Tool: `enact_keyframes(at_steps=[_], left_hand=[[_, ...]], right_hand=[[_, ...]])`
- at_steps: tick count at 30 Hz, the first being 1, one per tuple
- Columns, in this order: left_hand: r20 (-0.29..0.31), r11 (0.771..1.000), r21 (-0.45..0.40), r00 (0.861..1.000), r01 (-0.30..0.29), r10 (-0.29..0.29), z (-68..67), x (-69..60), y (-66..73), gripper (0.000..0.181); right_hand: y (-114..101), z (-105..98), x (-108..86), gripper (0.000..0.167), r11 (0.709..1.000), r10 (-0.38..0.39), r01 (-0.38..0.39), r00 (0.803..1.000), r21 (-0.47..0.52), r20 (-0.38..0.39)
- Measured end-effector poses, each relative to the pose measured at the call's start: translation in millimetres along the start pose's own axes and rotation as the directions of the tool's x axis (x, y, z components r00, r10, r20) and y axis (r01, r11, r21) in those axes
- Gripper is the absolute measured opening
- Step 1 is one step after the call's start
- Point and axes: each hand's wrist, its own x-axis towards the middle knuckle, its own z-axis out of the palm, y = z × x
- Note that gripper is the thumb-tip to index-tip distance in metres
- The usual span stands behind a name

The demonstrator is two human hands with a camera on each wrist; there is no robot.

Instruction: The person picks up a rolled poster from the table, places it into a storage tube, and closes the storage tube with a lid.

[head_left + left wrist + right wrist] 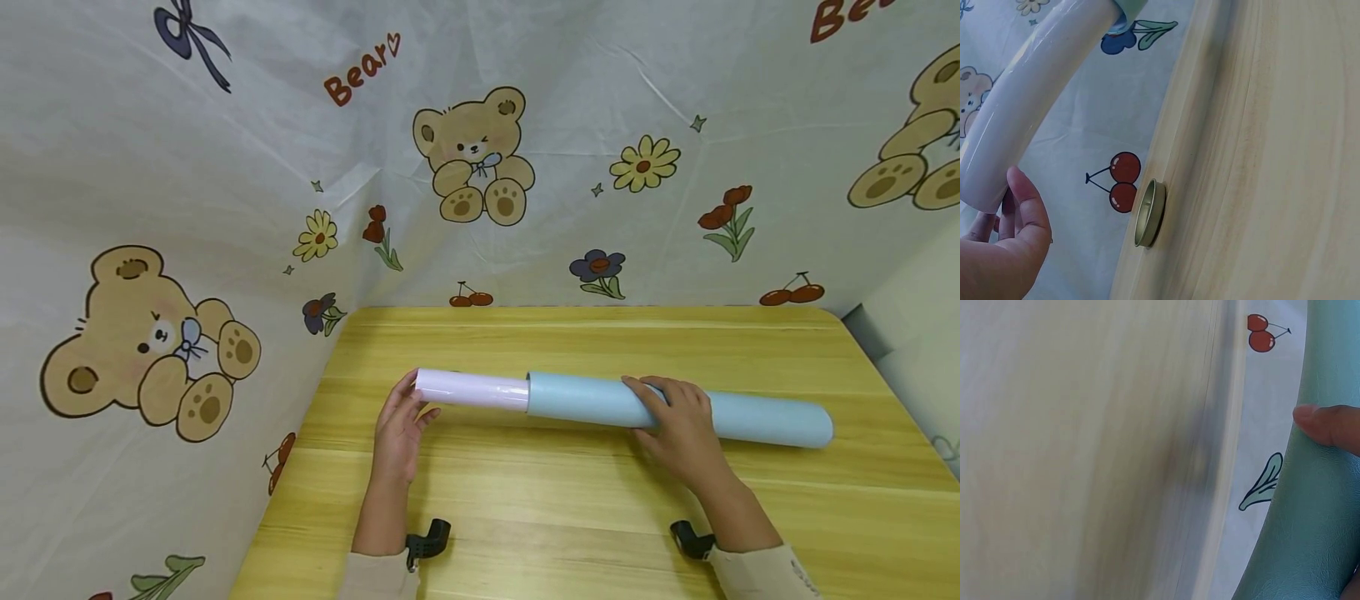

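Observation:
A long light-blue tube (772, 419) with a leathery grain lies crosswise above the table in the head view. From its left mouth sticks a glossy pale-lavender roll (472, 389), partly hidden inside the tube. My right hand (681, 429) grips the tube near its middle, fingers over the top and thumb on the near side. At the roll's free end my left hand (401, 429) holds on, fingers behind it and thumb at its lower edge. The left wrist view shows a shallow gold-coloured round cap (1150, 214) standing on the table below the roll.
The wood-grain table (525, 517) has rounded far corners. Behind it and to the left hangs a pale cloth (247, 167) printed with bears, flowers and cherries. Black wrist mounts (429, 540) sit on both forearms.

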Motion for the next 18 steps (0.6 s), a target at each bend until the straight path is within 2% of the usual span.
enact_keyframes(at_steps=[18], left_hand=[[0.006, 1.000, 0.005, 1.000, 0.011, -0.011, -1.1, 1.1, -8.3, 0.041]], right_hand=[[-4.2, -0.2, 0.5, 0.094, 1.000, 0.010, -0.010, 1.000, 0.005, -0.007]])
